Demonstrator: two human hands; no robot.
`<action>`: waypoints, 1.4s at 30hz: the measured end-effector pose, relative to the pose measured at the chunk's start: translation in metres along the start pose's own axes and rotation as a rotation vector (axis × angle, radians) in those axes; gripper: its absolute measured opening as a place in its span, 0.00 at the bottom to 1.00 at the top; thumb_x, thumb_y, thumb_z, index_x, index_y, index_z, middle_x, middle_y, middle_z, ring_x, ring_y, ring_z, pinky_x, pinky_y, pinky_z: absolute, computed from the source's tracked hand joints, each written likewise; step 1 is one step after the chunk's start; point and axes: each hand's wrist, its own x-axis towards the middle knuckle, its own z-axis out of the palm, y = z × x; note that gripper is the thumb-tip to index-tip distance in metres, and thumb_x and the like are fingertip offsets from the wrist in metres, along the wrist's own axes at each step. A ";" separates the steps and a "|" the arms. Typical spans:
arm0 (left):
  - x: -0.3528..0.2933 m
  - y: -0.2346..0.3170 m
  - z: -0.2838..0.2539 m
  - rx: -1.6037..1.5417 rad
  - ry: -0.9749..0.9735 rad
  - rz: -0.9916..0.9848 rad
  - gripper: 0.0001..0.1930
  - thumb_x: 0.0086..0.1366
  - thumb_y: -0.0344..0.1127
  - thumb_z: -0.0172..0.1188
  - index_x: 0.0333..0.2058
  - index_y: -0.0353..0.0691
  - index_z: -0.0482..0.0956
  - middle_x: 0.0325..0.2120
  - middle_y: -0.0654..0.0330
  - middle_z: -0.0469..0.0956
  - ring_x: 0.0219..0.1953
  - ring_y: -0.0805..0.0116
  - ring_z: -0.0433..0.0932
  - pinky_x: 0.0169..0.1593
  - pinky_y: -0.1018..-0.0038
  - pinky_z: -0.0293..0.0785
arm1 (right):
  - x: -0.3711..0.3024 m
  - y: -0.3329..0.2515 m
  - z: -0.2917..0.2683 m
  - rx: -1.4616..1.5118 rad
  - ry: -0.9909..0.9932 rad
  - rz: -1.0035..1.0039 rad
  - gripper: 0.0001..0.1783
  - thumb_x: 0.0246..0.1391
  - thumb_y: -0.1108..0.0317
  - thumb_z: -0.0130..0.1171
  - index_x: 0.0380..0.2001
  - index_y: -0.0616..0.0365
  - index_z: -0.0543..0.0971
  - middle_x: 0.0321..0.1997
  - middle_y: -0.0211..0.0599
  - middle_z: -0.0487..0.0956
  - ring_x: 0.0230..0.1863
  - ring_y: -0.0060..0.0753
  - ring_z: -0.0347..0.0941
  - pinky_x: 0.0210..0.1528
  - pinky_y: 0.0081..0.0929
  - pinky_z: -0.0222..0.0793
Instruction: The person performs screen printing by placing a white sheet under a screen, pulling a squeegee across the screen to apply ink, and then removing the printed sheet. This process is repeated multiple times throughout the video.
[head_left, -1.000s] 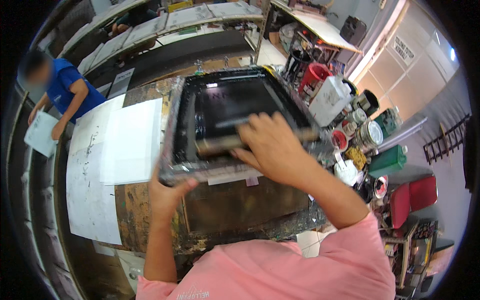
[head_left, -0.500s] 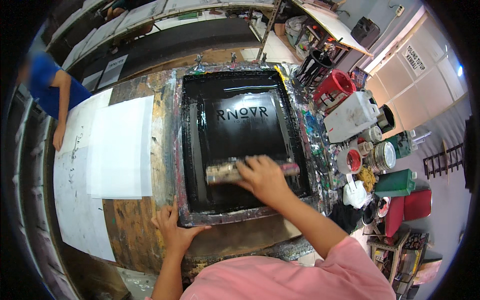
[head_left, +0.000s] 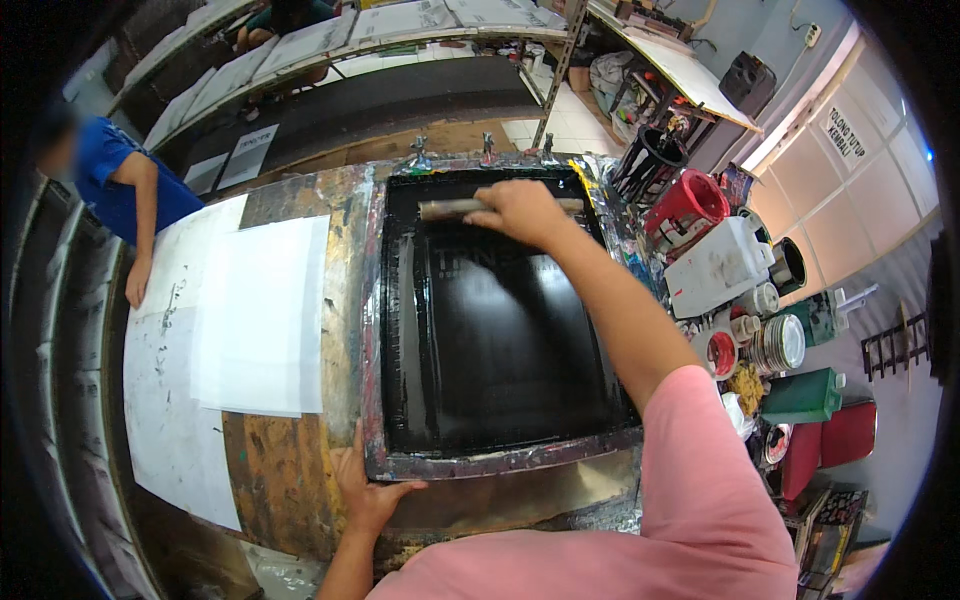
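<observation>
A screen-printing frame lies on the stained table, its mesh coated with wet black ink. Near its far edge, my right hand is closed around a wooden squeegee, which lies crosswise on the mesh. Faint lettering shows through the ink just on the near side of the squeegee. At the frame's near left corner rests my left hand, thumb stretched along the near edge and fingers along the left side. White sheets lie to the left of the frame.
A person in blue leans a hand on the table's left end. Clamps stand behind the frame. Along the right are a red bucket, a white jerrycan, a green jerrycan and several tubs. Racks with sheets stand at the back.
My right hand has pushed the squeegee from the near part of the mesh to its far end, and ink now covers the area behind it. My left hand stays at the corner.
</observation>
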 end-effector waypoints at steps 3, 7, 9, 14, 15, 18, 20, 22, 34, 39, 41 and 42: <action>-0.001 0.000 0.002 0.004 0.028 -0.008 0.72 0.36 0.71 0.83 0.74 0.30 0.67 0.42 0.54 0.85 0.43 0.51 0.73 0.54 0.58 0.67 | -0.041 -0.024 0.024 -0.099 0.086 0.031 0.23 0.65 0.39 0.64 0.43 0.48 0.83 0.42 0.40 0.85 0.47 0.50 0.83 0.45 0.51 0.80; 0.000 -0.004 0.004 0.033 0.066 0.079 0.70 0.37 0.70 0.83 0.74 0.30 0.68 0.41 0.53 0.84 0.43 0.51 0.73 0.54 0.57 0.67 | -0.127 -0.091 0.007 -0.096 0.079 0.043 0.22 0.65 0.41 0.65 0.46 0.47 0.83 0.42 0.38 0.83 0.44 0.48 0.83 0.40 0.47 0.81; 0.000 -0.007 0.005 0.041 0.077 0.112 0.69 0.38 0.68 0.84 0.74 0.30 0.68 0.42 0.52 0.84 0.43 0.50 0.73 0.53 0.57 0.68 | -0.173 -0.135 -0.016 -0.122 -0.034 0.092 0.22 0.64 0.43 0.66 0.47 0.49 0.81 0.41 0.37 0.82 0.42 0.46 0.82 0.40 0.45 0.81; 0.004 0.020 0.002 -0.235 0.050 -0.115 0.63 0.44 0.59 0.88 0.73 0.30 0.69 0.54 0.49 0.83 0.52 0.52 0.77 0.60 0.58 0.72 | -0.251 -0.209 -0.074 0.039 -0.076 0.101 0.25 0.64 0.47 0.66 0.48 0.58 0.78 0.40 0.45 0.80 0.46 0.49 0.80 0.46 0.45 0.82; 0.009 0.032 -0.002 -0.355 0.139 -0.050 0.62 0.46 0.57 0.89 0.74 0.30 0.68 0.58 0.50 0.81 0.56 0.53 0.77 0.63 0.59 0.72 | -0.252 -0.214 -0.089 0.030 -0.053 0.080 0.24 0.63 0.47 0.67 0.47 0.58 0.78 0.40 0.45 0.79 0.46 0.50 0.79 0.49 0.47 0.79; 0.035 0.077 -0.018 -0.672 0.304 -0.007 0.56 0.57 0.52 0.86 0.75 0.29 0.65 0.71 0.51 0.71 0.70 0.61 0.70 0.73 0.63 0.67 | -0.226 -0.222 -0.150 -0.100 0.192 -0.005 0.22 0.62 0.50 0.67 0.44 0.58 0.77 0.40 0.44 0.77 0.47 0.52 0.76 0.58 0.52 0.71; 0.073 0.098 -0.034 -0.719 0.405 0.098 0.52 0.65 0.53 0.80 0.77 0.30 0.62 0.71 0.51 0.70 0.70 0.61 0.71 0.72 0.65 0.67 | -0.190 -0.225 -0.190 -0.226 0.360 0.009 0.20 0.62 0.51 0.66 0.42 0.57 0.78 0.39 0.43 0.77 0.46 0.50 0.76 0.58 0.54 0.66; 0.115 0.105 -0.042 -0.740 0.498 0.292 0.48 0.72 0.55 0.70 0.79 0.32 0.58 0.62 0.53 0.74 0.62 0.62 0.73 0.66 0.63 0.70 | -0.151 -0.210 -0.219 -0.272 0.493 -0.007 0.19 0.62 0.49 0.64 0.39 0.56 0.81 0.37 0.42 0.80 0.43 0.47 0.78 0.56 0.53 0.65; 0.331 -0.013 0.114 0.135 0.075 0.318 0.18 0.73 0.36 0.69 0.58 0.38 0.86 0.49 0.46 0.82 0.52 0.45 0.79 0.55 0.54 0.77 | -0.064 -0.167 -0.268 -0.231 0.672 -0.049 0.24 0.65 0.49 0.58 0.26 0.60 0.80 0.26 0.47 0.81 0.33 0.57 0.79 0.44 0.49 0.65; 0.339 -0.007 0.117 0.069 0.202 0.448 0.10 0.73 0.33 0.67 0.49 0.38 0.89 0.43 0.43 0.86 0.46 0.46 0.83 0.49 0.57 0.78 | -0.059 -0.165 -0.269 -0.167 0.694 -0.036 0.25 0.64 0.47 0.59 0.27 0.60 0.82 0.27 0.50 0.81 0.33 0.59 0.79 0.45 0.52 0.66; 0.347 0.003 0.101 -0.116 0.003 0.150 0.08 0.73 0.31 0.65 0.47 0.36 0.88 0.39 0.45 0.87 0.40 0.48 0.85 0.45 0.61 0.79 | -0.056 -0.163 -0.270 -0.197 0.730 -0.052 0.25 0.64 0.47 0.59 0.28 0.60 0.83 0.27 0.51 0.82 0.32 0.59 0.79 0.45 0.52 0.68; 0.354 0.008 0.091 -0.192 0.027 0.286 0.07 0.74 0.30 0.63 0.44 0.33 0.86 0.31 0.48 0.86 0.30 0.55 0.84 0.39 0.63 0.79 | -0.051 -0.161 -0.271 -0.232 0.770 -0.078 0.25 0.64 0.47 0.59 0.28 0.60 0.83 0.27 0.51 0.82 0.32 0.59 0.79 0.45 0.51 0.68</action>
